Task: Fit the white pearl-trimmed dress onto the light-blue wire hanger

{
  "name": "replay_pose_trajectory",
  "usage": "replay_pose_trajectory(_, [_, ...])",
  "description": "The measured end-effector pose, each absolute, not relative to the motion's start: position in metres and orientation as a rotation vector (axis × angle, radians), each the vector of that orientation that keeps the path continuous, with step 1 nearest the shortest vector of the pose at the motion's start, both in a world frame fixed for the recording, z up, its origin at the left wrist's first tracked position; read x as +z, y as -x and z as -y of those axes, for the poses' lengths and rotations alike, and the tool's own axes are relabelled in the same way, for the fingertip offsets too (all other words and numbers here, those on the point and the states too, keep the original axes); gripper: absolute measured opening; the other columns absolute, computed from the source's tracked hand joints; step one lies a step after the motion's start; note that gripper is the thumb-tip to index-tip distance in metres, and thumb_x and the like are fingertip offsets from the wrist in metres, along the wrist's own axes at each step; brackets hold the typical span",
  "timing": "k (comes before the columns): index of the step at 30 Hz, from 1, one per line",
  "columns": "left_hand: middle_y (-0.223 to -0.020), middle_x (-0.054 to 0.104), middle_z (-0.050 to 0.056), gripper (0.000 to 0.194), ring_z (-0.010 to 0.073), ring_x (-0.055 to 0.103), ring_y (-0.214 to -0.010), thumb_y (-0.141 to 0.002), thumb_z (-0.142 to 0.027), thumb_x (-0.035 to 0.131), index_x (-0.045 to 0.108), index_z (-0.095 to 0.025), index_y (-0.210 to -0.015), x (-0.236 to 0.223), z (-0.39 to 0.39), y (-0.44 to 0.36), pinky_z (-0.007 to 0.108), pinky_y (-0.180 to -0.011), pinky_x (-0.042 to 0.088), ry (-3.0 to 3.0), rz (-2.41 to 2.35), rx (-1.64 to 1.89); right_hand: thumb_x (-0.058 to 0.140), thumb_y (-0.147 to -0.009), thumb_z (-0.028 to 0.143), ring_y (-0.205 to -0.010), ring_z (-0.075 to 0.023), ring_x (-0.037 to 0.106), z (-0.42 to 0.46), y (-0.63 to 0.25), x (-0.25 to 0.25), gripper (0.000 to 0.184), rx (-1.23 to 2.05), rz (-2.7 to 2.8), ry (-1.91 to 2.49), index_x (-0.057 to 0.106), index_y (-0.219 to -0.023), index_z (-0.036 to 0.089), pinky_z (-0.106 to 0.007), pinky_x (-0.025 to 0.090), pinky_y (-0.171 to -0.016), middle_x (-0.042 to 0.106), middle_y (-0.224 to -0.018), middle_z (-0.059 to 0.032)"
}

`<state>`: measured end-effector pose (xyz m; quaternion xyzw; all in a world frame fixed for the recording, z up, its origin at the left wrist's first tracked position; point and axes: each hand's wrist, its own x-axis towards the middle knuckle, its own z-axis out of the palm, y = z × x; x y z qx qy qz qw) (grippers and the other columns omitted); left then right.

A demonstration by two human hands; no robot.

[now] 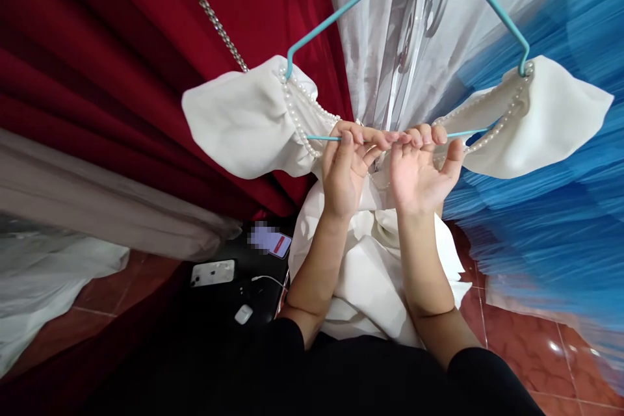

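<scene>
A white dress (365, 273) with pearl-trimmed sleeves hangs on a light blue clothes hanger (355, 5) in front of me. Its left sleeve (244, 118) and right sleeve (546, 120) flare out from the hanger's two ends. My left hand (345, 172) is curled at the hanger's lower bar, fingers bent over it near the middle. Right beside it, my right hand (422, 172) hooks its fingers over the same bar, palm towards me and thumb apart. The fingertips of both hands meet or nearly meet. Part of the neckline behind them is hidden.
A dark red curtain (273, 6) hangs at left, with a beaded chain (207, 6) before it. Blue tulle (550, 221) fills the right side. On a black surface lie a white phone (213, 273), a lit phone (277, 244) and a small white case (243, 314).
</scene>
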<state>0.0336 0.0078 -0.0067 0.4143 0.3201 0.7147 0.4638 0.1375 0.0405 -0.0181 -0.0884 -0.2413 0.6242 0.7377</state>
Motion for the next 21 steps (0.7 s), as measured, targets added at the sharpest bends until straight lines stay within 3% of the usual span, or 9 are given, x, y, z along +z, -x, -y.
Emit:
replay_pose_trajectory(3, [-0.115,0.073,0.010,0.034,0.0236,0.071,-0.113,-0.100,-0.052,0.055,0.064,-0.022,-0.112,0.005,0.020,-0.022,0.042,-0.104,0.055,-1.174,-0.796,1.500,0.048,-0.092,0.057,-0.067,-0.0150,0.046,-0.043,-0.143,-0.016,0.037,1.285,0.595,0.235,0.046,-0.073,0.026,-0.038,0.055,-0.085,0.040,-0.072,0.0004])
replay_pose_trajectory(5, [-0.111,0.076,0.009,0.027,0.0215,0.073,-0.106,-0.100,-0.041,0.059,0.072,-0.022,-0.115,0.018,0.040,-0.017,0.037,-0.098,0.058,-1.342,-0.862,1.377,0.046,-0.093,0.058,-0.065,-0.0149,0.043,-0.047,-0.147,-0.017,0.039,1.235,0.674,0.276,0.042,-0.071,0.025,-0.039,0.055,-0.083,0.034,-0.072,0.0008])
replay_pose_trajectory(8, [-0.090,0.076,0.001,0.019,0.0185,0.073,-0.090,-0.098,-0.022,0.062,0.079,-0.028,-0.099,0.037,0.055,-0.011,0.035,-0.088,0.061,-1.510,-0.923,1.884,0.041,-0.094,0.060,-0.065,-0.0152,0.041,-0.052,-0.150,-0.019,0.041,1.187,0.778,0.319,0.039,-0.071,0.025,-0.042,0.054,-0.084,0.032,-0.073,0.0007])
replay_pose_trajectory(11, [-0.100,0.073,-0.003,0.022,0.0216,0.066,-0.107,-0.088,-0.013,0.071,0.078,-0.032,-0.099,0.045,0.040,0.002,0.047,-0.114,0.049,-1.636,-0.992,2.418,0.038,-0.095,0.058,-0.065,-0.0149,0.042,-0.052,-0.149,-0.021,0.041,1.171,0.807,0.295,0.039,-0.072,0.025,-0.041,0.054,-0.083,0.031,-0.073,0.0005])
replay_pose_trajectory(14, [-0.121,0.068,0.002,0.035,0.0261,0.052,-0.132,-0.081,-0.004,0.076,0.074,-0.023,-0.110,0.042,0.010,0.022,0.051,-0.130,0.029,-1.875,-1.200,2.296,0.037,-0.097,0.054,-0.066,-0.0145,0.043,-0.050,-0.146,-0.020,0.039,1.184,0.796,0.247,0.038,-0.072,0.024,-0.040,0.054,-0.082,0.030,-0.074,0.0007])
replay_pose_trajectory(15, [-0.123,0.068,0.004,0.038,0.0257,0.052,-0.133,-0.081,0.003,0.071,0.073,-0.020,-0.111,0.041,0.001,0.029,0.050,-0.129,0.029,-1.912,-1.228,2.238,0.037,-0.097,0.053,-0.066,-0.0143,0.043,-0.049,-0.146,-0.019,0.038,1.187,0.782,0.242,0.038,-0.071,0.024,-0.040,0.054,-0.082,0.030,-0.074,0.0008])
replay_pose_trajectory(18, [-0.110,0.069,0.004,0.047,0.0206,0.063,-0.116,-0.080,0.019,0.047,0.072,-0.014,-0.103,0.041,-0.020,0.041,0.044,-0.115,0.047,-1.852,-1.233,2.222,0.037,-0.097,0.055,-0.066,-0.0141,0.045,-0.048,-0.146,-0.018,0.040,1.169,0.772,0.267,0.037,-0.071,0.024,-0.042,0.056,-0.085,0.030,-0.075,0.0009])
replay_pose_trajectory(21, [-0.093,0.070,0.000,0.045,0.0163,0.070,-0.097,-0.079,0.021,0.043,0.069,-0.013,-0.092,0.051,-0.030,0.052,0.037,-0.097,0.056,-1.716,-1.244,2.346,0.034,-0.097,0.059,-0.069,-0.0152,0.049,-0.047,-0.148,-0.017,0.042,1.120,0.829,0.349,0.037,-0.072,0.025,-0.046,0.057,-0.090,0.031,-0.075,0.0004])
